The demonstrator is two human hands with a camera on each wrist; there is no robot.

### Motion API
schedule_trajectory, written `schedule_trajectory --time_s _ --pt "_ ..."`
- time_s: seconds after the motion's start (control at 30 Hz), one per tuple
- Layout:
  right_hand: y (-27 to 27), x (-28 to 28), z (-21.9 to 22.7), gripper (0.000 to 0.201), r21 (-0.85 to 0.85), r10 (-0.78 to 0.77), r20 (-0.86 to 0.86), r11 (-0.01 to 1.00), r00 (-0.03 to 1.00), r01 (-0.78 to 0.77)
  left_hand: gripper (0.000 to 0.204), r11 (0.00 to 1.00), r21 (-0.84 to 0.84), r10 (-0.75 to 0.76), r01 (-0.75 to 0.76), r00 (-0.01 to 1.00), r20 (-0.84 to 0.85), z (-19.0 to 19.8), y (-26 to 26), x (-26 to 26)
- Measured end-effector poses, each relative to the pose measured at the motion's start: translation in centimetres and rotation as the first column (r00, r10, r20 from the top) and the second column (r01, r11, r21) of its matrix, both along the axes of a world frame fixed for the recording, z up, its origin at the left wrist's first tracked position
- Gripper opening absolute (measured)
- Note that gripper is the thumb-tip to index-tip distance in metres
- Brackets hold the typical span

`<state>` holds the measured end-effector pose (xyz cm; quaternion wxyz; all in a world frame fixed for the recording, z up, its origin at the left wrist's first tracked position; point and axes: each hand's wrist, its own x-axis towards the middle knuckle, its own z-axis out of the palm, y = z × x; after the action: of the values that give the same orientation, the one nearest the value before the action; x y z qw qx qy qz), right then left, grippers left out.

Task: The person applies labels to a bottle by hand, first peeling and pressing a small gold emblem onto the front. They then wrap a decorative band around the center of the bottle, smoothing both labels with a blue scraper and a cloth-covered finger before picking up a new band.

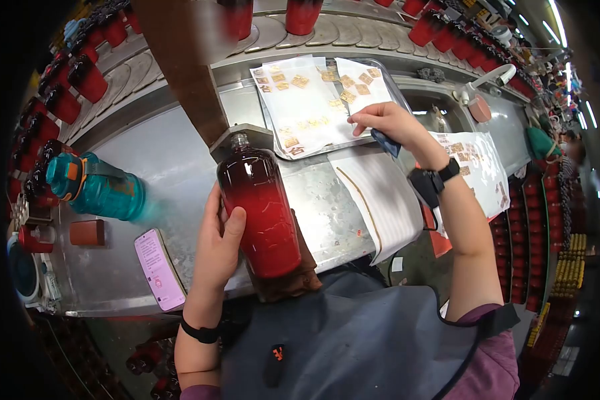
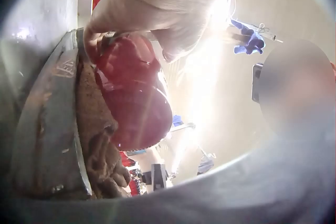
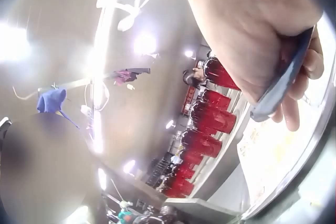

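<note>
At the near edge of the metal worktop (image 1: 130, 147), a glass bottle (image 1: 260, 220), shading from black at the shoulder to red at the base, lies with its neck pointing away. Its neck end is by a metal bracket (image 1: 263, 137), its base end over a brown cloth (image 1: 288, 283). The left hand (image 1: 217, 245) grips the bottle from the left, thumb along the upper side and fingers curled around it.

Farther off to the right, the right hand (image 1: 392, 123) hangs over a metal tray (image 1: 401, 99), fingers bent around a dark blue strip (image 1: 386, 143) against the palm. Thumb and forefinger come close together; whether they pinch anything cannot be told. White sheets bearing gold decals (image 1: 300, 81) lie on the tray.

Near the tray is a folded white towel (image 1: 377, 200). Left of the bottle are a lit smartphone (image 1: 159, 270), a reddish-brown block (image 1: 87, 233) and a teal water bottle (image 1: 113, 190). More red-and-black bottles (image 1: 303, 15) stand along the far conveyor (image 1: 327, 31).
</note>
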<state>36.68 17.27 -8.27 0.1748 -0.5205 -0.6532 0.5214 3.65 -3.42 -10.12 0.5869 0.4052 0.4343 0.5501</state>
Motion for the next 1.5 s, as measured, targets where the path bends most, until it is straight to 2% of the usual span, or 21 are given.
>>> schedule_trajectory --time_s 0.03,0.13,0.17,0.23,0.27,0.43,0.53,0.67,0.83,0.97,1.03,1.1,1.13,1.17,1.2,1.23,1.3,1.37,1.4,1.47,1.5 --pt "0.8 -0.1 0.1 0.03 -0.001 0.001 0.001 1.0 1.0 -0.001 0.065 1.0 -0.011 -0.01 0.009 1.0 -0.011 0.1 -0.1 0.0" --pt "3.2 -2.0 -0.1 0.03 0.124 0.124 0.304 0.978 0.945 -0.168 0.067 1.0 -0.024 -0.014 0.014 0.999 -0.034 0.0 -0.3 0.0" --pt "3.9 -2.6 -0.4 0.03 0.123 0.128 0.304 0.977 0.944 -0.172 0.068 1.0 -0.023 -0.015 0.014 0.999 -0.046 0.0 -0.4 0.1" --pt "4.9 -4.5 -0.4 0.029 0.205 0.155 0.57 0.924 0.807 -0.323 0.069 0.999 -0.038 -0.013 0.01 0.998 -0.064 -0.1 -0.5 0.1" --pt "5.2 -5.4 -0.4 0.028 0.208 0.159 0.63 0.909 0.76 -0.362 0.07 0.999 -0.052 -0.015 0.01 0.996 -0.084 -0.1 -0.6 -0.1" --pt "5.1 -9.3 -0.6 0.028 0.259 0.244 0.637 0.826 0.731 -0.501 0.074 0.997 -0.074 -0.015 0.011 0.998 -0.057 0.1 -1.0 -0.2" --pt "5.3 -10.2 -1.5 0.031 0.275 0.288 0.716 0.721 0.636 -0.636 0.075 0.997 -0.073 -0.018 0.014 0.999 -0.051 0.2 -1.0 0.1" --pt "5.4 -11.3 -1.0 0.032 0.199 0.296 0.782 0.717 0.549 -0.668 0.075 0.998 -0.054 -0.024 0.019 0.995 -0.094 -0.2 -1.0 -0.1" --pt "7.0 -11.0 -1.6 0.03 0.053 0.462 0.655 0.761 0.597 -0.647 0.076 0.998 -0.063 -0.019 0.011 0.993 -0.116 -0.1 -0.9 -0.1" --pt "6.8 -10.6 -1.0 0.024 -0.037 0.533 0.622 0.752 0.574 -0.658 0.075 0.999 -0.029 0.026 -0.03 0.993 -0.119 -0.5 -0.8 -0.2" --pt "5.7 -10.2 0.3 0.017 0.125 0.437 0.611 0.77 0.66 -0.626 0.076 0.998 -0.047 0.044 -0.051 0.988 -0.151 0.3 -0.5 -0.2" --pt "4.0 -9.3 1.2 0.013 0.363 0.408 0.449 0.73 0.795 -0.579 0.076 0.995 -0.066 0.058 -0.072 0.981 -0.186 0.4 -0.2 -0.2" --pt "1.9 -9.9 3.5 0.013 0.312 0.374 0.444 0.788 0.815 -0.531 0.076 0.998 -0.036 0.043 -0.053 0.97 -0.238 0.2 0.0 -0.2" --pt "0.5 -9.8 4.3 0.014 0.314 0.375 0.314 0.826 0.872 -0.468 0.076 0.999 -0.007 0.028 -0.031 0.956 -0.292 0.1 0.0 -0.1" --pt "-0.5 -10.4 4.8 0.01 0.322 0.394 0.259 0.825 0.882 -0.464 0.075 0.998 0.023 0.055 -0.051 0.975 -0.215 0.2 -0.2 0.2" --pt "-3.8 -10.3 6.6 0.009 0.278 0.359 0.033 0.893 0.933 -0.354 0.075 0.998 0.015 0.057 -0.056 0.975 -0.214 0.0 -0.2 0.3" --pt "-7.8 -11.0 8.9 0.007 0.225 0.378 -0.118 0.911 0.918 -0.346 0.071 0.997 0.07 0.028 -0.022 0.997 -0.074 -0.2 0.4 0.2" --pt "-10.5 -11.5 9.6 0.006 0.126 0.344 -0.295 0.939 0.891 -0.321 0.068 0.999 0.041 -0.004 0.006 0.999 -0.031 0.2 0.4 0.0" --pt "-11.3 -11.9 9.5 0.006 0.119 0.341 -0.297 0.94 0.892 -0.32 0.066 0.999 0.025 -0.037 0.037 0.999 0.01 0.4 0.4 -0.1" --pt "-12.4 -13.2 9.2 0.007 -0.077 0.145 -0.478 0.975 0.866 -0.206 0.065 0.998 0.001 -0.055 0.055 0.993 0.106 0.4 0.6 -0.2" --pt "-12.5 -13.9 8.6 0.007 -0.081 0.143 -0.478 0.975 0.867 -0.206 0.064 0.997 -0.016 -0.069 0.073 0.977 0.201 0.4 0.6 -0.2"
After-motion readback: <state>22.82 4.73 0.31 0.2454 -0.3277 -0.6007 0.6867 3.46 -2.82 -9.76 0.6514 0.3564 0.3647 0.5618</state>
